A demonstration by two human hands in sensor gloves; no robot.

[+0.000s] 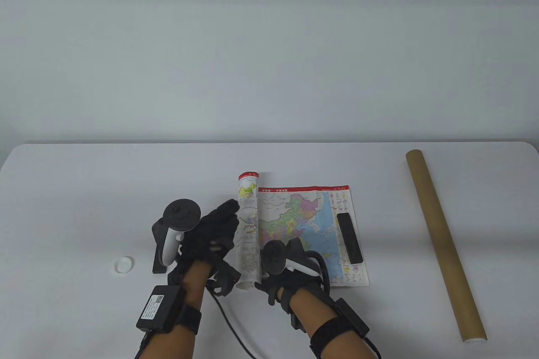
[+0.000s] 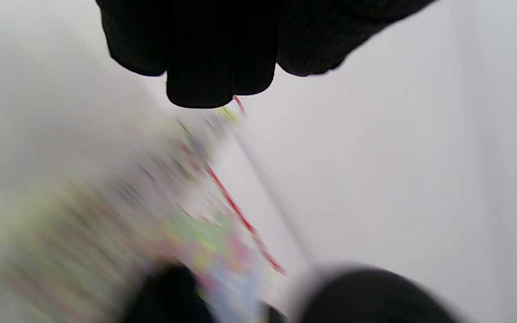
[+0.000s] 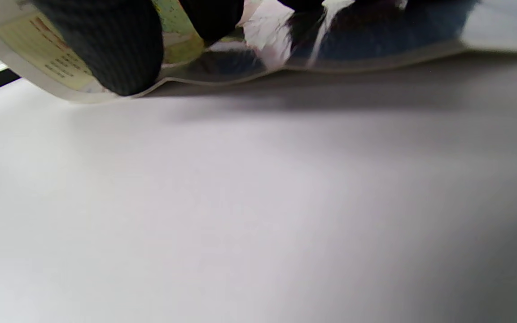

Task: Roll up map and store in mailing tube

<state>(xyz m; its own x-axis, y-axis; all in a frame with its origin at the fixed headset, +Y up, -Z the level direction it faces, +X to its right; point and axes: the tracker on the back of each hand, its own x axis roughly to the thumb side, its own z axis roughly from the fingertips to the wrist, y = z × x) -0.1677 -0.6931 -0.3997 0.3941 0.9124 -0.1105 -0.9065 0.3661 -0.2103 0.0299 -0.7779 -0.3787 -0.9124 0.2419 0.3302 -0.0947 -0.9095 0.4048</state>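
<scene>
The colourful map (image 1: 303,228) lies on the white table (image 1: 84,190), its left part rolled into a roll (image 1: 247,195) running front to back. My left hand (image 1: 214,237) lies over the roll, fingers stretched along it; the left wrist view is blurred and shows fingertips (image 2: 218,58) above the map (image 2: 186,233). My right hand (image 1: 282,287) holds the map's near edge beside the roll; in the right wrist view a fingertip (image 3: 106,45) presses on the curled paper (image 3: 43,63). The brown mailing tube (image 1: 442,241) lies at the right, apart from both hands.
A black bar weight (image 1: 349,238) lies on the map's right edge. A second black bar (image 1: 158,253) lies left of my left hand. A small white cap (image 1: 124,265) lies at the left front. The tube's near open end (image 1: 473,337) points toward the table's front.
</scene>
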